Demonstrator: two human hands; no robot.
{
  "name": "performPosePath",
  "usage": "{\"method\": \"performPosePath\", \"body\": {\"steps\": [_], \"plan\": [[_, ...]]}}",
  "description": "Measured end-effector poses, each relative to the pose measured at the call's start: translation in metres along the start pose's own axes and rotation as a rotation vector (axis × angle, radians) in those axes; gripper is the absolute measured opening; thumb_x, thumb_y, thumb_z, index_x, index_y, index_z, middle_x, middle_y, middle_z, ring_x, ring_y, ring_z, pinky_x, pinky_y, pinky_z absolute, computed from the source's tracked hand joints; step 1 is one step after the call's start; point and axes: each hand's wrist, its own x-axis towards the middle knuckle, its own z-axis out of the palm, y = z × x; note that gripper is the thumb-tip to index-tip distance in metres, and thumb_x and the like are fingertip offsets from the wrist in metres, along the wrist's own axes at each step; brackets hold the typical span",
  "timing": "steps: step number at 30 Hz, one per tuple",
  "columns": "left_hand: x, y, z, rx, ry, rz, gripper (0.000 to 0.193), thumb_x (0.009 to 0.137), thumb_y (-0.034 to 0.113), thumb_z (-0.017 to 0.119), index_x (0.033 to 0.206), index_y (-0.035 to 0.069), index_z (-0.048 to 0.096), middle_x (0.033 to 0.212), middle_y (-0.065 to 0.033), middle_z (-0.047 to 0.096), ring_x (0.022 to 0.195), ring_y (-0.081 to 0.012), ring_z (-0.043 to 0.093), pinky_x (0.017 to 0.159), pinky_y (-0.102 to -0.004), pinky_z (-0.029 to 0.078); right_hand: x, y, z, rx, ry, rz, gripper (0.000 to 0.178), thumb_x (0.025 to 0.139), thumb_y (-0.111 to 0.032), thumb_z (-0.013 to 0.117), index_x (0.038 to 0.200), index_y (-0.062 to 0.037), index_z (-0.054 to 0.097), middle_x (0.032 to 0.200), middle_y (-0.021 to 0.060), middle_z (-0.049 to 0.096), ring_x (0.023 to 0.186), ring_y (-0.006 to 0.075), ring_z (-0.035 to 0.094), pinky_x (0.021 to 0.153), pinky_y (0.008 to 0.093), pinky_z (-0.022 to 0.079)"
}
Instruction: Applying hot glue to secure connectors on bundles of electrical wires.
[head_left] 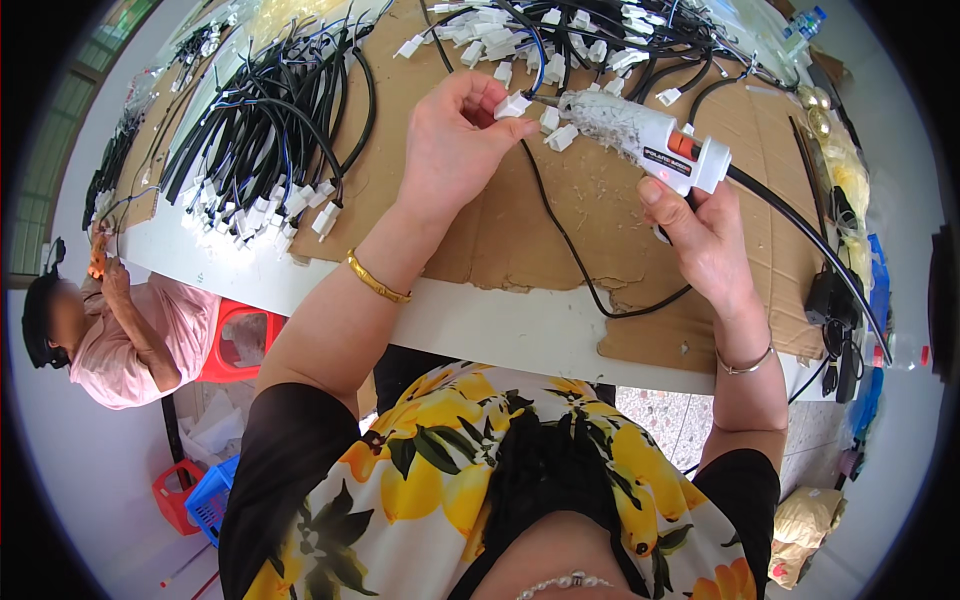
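Observation:
My left hand [455,140] pinches a small white plastic connector [513,106] between thumb and fingers, above the cardboard-covered table. A dark cable end comes out at the connector's side. My right hand [705,230] grips the handle of a white hot glue gun [640,130], whose front is coated in stringy, dirty glue. The nozzle [545,99] points left and sits at or very close to the connector; whether they touch I cannot tell. A thick black glue stick or cord [810,235] runs from the gun's back toward the right.
A bundle of black cables with white connectors [270,150] lies to the left, another heap [600,40] at the far side. One loose black cable [560,225] crosses the cardboard [470,240]. A co-worker in pink [150,340] sits at the left. Black adapters [832,300] lie at the right edge.

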Motion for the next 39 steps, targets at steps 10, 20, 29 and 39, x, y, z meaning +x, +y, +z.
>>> {"method": "performPosePath", "body": {"steps": [10,20,29,39], "plan": [[-0.0010,0.0020,-0.0008,0.004,0.002,-0.016,0.022,0.067,0.001,0.072,0.079,0.003,0.054,0.069,0.0023,0.055,0.061,-0.0032,0.049,0.055,-0.0167,0.042,0.0001,0.0017,0.0029,-0.026,0.015,-0.048,0.028,0.083,-0.020,0.060,0.101,-0.0003,0.051,0.076,0.0000,0.052,0.065,0.0067,0.046,0.058,0.0212,0.040],[-0.0028,0.0060,-0.0009,0.064,0.003,0.009,0.024,0.065,0.004,0.074,0.078,0.004,0.054,0.068,0.0027,0.053,0.060,-0.0030,0.048,0.052,-0.0167,0.041,0.0003,0.0023,0.0054,-0.055,0.035,-0.068,0.029,0.082,-0.015,0.059,0.106,0.0017,0.053,0.073,-0.0007,0.053,0.065,0.0062,0.044,0.059,0.0214,0.039],[-0.0034,0.0072,-0.0005,0.148,0.012,0.045,0.024,0.064,0.006,0.074,0.077,0.003,0.054,0.066,0.0018,0.053,0.059,-0.0040,0.048,0.053,-0.0180,0.042,0.0002,0.0040,0.0045,-0.043,-0.001,-0.036,0.029,0.083,-0.022,0.060,0.102,-0.0007,0.052,0.074,-0.0017,0.052,0.063,0.0051,0.044,0.056,0.0197,0.037],[-0.0039,0.0070,-0.0004,0.146,0.061,0.045,0.024,0.064,0.007,0.074,0.076,0.003,0.054,0.064,0.0014,0.054,0.057,-0.0046,0.048,0.052,-0.0186,0.041,-0.0017,0.0009,0.0035,-0.078,0.012,-0.020,0.030,0.083,-0.020,0.060,0.105,-0.0004,0.052,0.075,-0.0015,0.052,0.064,0.0052,0.044,0.057,0.0197,0.037]]}}
